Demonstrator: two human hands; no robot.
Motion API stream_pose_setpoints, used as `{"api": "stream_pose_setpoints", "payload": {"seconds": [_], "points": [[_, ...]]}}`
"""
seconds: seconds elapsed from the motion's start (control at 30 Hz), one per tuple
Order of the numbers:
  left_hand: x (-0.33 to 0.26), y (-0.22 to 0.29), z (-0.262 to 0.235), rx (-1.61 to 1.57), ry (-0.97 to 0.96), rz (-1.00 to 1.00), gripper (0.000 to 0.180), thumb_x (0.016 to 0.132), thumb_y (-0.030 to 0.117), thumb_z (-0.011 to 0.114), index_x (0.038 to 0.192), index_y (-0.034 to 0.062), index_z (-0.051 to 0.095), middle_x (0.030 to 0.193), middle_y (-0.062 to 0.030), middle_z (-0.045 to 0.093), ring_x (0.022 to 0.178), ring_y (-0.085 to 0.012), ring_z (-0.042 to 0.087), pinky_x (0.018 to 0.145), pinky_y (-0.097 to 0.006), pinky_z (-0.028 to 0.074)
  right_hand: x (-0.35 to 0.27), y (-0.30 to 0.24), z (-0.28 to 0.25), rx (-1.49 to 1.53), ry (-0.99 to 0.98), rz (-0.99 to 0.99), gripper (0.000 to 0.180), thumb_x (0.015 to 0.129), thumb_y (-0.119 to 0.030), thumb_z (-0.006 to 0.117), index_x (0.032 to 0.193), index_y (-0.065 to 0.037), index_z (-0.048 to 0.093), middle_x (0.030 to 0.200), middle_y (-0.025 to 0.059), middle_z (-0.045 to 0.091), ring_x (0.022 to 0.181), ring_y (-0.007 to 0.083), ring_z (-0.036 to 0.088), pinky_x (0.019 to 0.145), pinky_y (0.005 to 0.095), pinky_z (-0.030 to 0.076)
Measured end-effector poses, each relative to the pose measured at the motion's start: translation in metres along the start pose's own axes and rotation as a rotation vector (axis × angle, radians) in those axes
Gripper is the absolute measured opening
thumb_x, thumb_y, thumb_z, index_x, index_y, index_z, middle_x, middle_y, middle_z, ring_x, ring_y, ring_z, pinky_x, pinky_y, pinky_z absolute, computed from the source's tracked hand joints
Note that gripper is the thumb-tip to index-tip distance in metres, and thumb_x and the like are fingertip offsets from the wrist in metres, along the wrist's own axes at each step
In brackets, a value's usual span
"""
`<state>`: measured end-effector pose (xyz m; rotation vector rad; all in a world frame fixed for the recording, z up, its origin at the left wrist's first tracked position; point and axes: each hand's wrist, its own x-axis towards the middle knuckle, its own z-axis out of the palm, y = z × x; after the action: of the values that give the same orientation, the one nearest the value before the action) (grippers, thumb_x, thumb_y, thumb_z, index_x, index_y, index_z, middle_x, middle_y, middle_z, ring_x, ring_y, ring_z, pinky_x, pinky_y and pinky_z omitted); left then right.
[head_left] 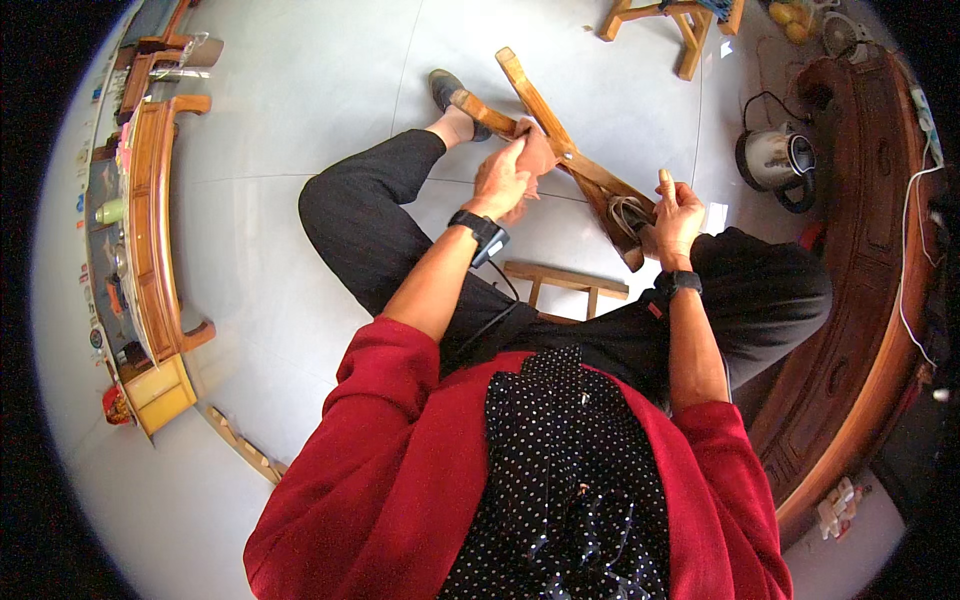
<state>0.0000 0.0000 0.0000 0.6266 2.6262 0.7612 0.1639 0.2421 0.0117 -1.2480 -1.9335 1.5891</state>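
A wooden folding frame with crossed legs, like a folding stool (545, 110), is held at a slant in front of my knees. My left hand (500, 182) is closed on a pinkish-brown cloth (538, 160), which lies against the frame near its crossing. At the frame's lower right end, my right hand (676, 218) has its fingers curled on the wood, and its thumb points up. Beside that hand, a loop of pale cord or strap (628, 214) hangs inside the frame. The fingertips of my right hand are partly hidden.
Below the frame, a small wooden rack-like piece (566, 278) shows between my legs. To the right, a metal electric kettle (775, 158) stands on the floor beside a carved wooden cabinet (830, 400). Another wooden stool (690, 40) is at the top; a long wooden cabinet (150, 230) lines the left.
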Motion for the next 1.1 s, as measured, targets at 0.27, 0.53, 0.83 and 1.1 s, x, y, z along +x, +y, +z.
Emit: {"api": "stream_pose_setpoints", "payload": {"seconds": [0.27, 0.53, 0.83, 1.1], "points": [[0.022, 0.002, -0.016, 0.029, -0.001, -0.159, 0.07, 0.085, 0.01, 0.067, 0.147, 0.0188, 0.038, 0.113, -0.0217, 0.057, 0.101, -0.0401, 0.064, 0.083, -0.05, 0.052, -0.002, 0.002, 0.0, -0.066, 0.019, -0.013, 0.044, 0.095, -0.04, 0.069, 0.076, 0.0, 0.068, 0.058, -0.0002, 0.054, 0.054, 0.0073, 0.045, 0.052, 0.0277, 0.04], [-0.034, 0.058, 0.005, -0.194, 0.259, 0.275, 0.06, 0.08, 0.002, 0.067, 0.137, 0.0104, 0.051, 0.115, -0.0188, 0.064, 0.102, -0.0426, 0.063, 0.085, -0.048, 0.053, -0.004, 0.003, -0.003, -0.079, -0.007, 0.006, 0.048, 0.097, -0.044, 0.062, 0.08, 0.0, 0.07, 0.063, 0.0065, 0.06, 0.061, 0.0125, 0.051, 0.061, 0.0321, 0.046], [-0.028, 0.109, 0.07, 0.162, -0.121, 0.098, 0.046, 0.088, 0.008, 0.057, 0.133, 0.0075, 0.049, 0.104, -0.027, 0.066, 0.093, -0.0449, 0.067, 0.079, -0.057, 0.052, -0.003, 0.008, 0.001, -0.071, 0.009, -0.016, 0.051, 0.098, -0.046, 0.058, 0.081, 0.0, 0.07, 0.063, 0.0109, 0.063, 0.059, 0.0162, 0.054, 0.063, 0.0356, 0.048], [-0.039, 0.118, 0.061, 0.234, -0.281, 0.321, 0.034, 0.086, 0.001, 0.055, 0.12, 0.0003, 0.057, 0.104, -0.0243, 0.063, 0.091, -0.0426, 0.066, 0.077, -0.053, 0.053, -0.007, 0.008, -0.002, -0.017, -0.072, 0.007, 0.046, 0.1, -0.039, 0.059, 0.081, 0.001, 0.069, 0.06, 0.0049, 0.057, 0.057, 0.011, 0.048, 0.056, 0.0325, 0.044]]}}
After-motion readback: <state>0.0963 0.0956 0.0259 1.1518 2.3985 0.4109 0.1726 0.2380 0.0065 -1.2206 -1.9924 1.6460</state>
